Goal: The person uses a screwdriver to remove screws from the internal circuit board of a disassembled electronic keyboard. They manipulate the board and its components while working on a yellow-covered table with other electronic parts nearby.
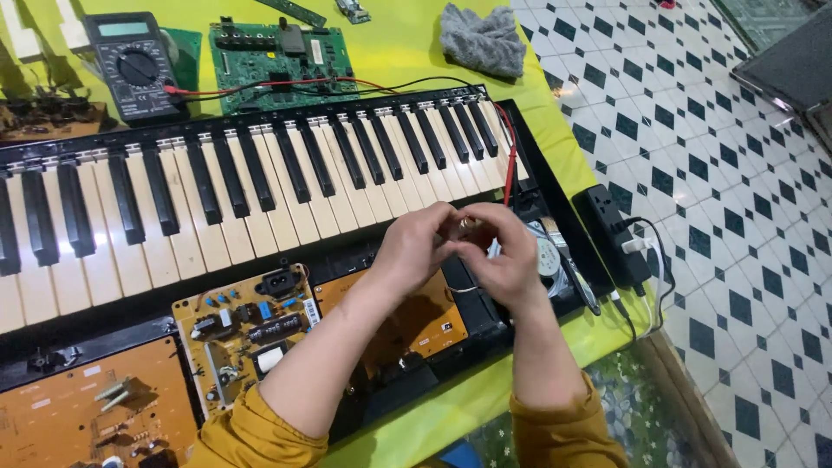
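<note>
Mustard-yellow sleeves [260, 429] at 6 o'clock. Left hand [414, 247], right hand [507, 260] both pinched shut on small brass-coloured metal part [467, 225], above opened black electronic keyboard [243, 173]. Part looks light, rigid, slippery; pinch by its sides.

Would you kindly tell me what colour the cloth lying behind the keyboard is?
The cloth is grey, lying crumpled on the yellow-green table cover; the head view shows it best.
</note>
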